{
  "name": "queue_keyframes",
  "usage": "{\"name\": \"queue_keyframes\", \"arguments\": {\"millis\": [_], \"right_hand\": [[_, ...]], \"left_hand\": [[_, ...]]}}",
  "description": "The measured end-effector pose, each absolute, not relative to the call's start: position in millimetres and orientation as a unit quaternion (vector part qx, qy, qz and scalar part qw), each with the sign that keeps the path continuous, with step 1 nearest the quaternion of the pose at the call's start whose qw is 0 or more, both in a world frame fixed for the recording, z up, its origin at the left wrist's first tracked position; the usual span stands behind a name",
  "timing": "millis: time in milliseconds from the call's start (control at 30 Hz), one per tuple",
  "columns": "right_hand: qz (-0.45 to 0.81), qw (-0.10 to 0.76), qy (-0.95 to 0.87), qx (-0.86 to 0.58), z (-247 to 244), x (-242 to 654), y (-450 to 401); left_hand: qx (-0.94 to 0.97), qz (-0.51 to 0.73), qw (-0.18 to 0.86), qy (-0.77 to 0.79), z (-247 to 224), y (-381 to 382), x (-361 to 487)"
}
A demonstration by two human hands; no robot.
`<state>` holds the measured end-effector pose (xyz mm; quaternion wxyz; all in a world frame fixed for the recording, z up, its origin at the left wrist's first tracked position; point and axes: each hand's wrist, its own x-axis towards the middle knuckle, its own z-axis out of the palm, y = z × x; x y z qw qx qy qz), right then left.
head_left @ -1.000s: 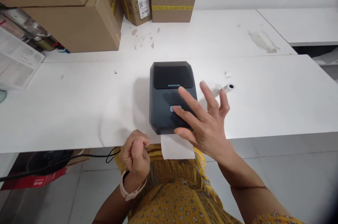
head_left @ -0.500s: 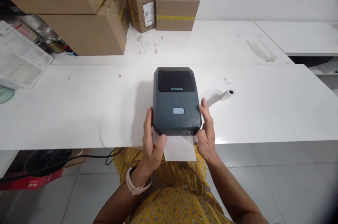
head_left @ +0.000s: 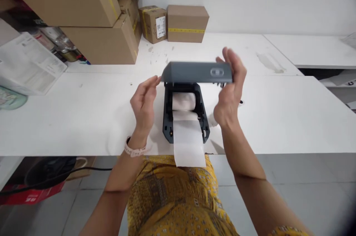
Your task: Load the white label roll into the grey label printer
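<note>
A dark grey label printer (head_left: 167, 121) stands at the table's front edge with its lid (head_left: 191, 72) raised. Inside sits a white paper roll (head_left: 184, 101), and a strip of label paper (head_left: 189, 143) hangs from it over the front edge. My right hand (head_left: 230, 87) is closed around the lid's right side. My left hand (head_left: 144, 106) is at the lid's left edge, its fingers stretched out and the fingertips at or against it; firm contact cannot be made out. Behind my right wrist, the dark end of a small white roll (head_left: 241, 102) shows on the table.
Cardboard boxes (head_left: 97, 43) are stacked at the back left, with a small labelled box (head_left: 154, 25) and a taped box (head_left: 187, 24) against the wall. A clear plastic bag (head_left: 30, 65) lies at far left. A black cable (head_left: 91, 169) runs below the table's edge.
The printer lid has swung up from closed, showing the roll inside. My right hand has moved up with it, and my left hand has moved up and left. The view has shifted slightly.
</note>
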<state>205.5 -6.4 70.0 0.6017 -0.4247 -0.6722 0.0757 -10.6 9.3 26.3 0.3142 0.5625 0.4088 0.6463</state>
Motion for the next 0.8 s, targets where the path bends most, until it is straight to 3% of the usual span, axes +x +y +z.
{"name": "queue_keyframes", "arguments": {"millis": [233, 400, 600, 667, 800], "right_hand": [[0.051, 0.569, -0.658, -0.491, 115, 204, 88], [0.082, 0.531, -0.694, -0.479, 111, 214, 105], [-0.182, 0.564, -0.729, -0.343, 86, 211, 75], [-0.118, 0.480, -0.803, -0.333, 77, 211, 65], [0.082, 0.150, -0.904, -0.392, 60, 214, 61]], "left_hand": [[0.574, 0.460, 0.538, 0.412, -9, 42, -25], [0.637, 0.430, 0.510, 0.387, -18, 35, -25], [0.653, 0.418, 0.500, 0.385, -14, 35, -22], [0.659, 0.409, 0.498, 0.387, -13, 35, -21], [0.677, 0.403, 0.475, 0.392, -14, 35, -19]]}}
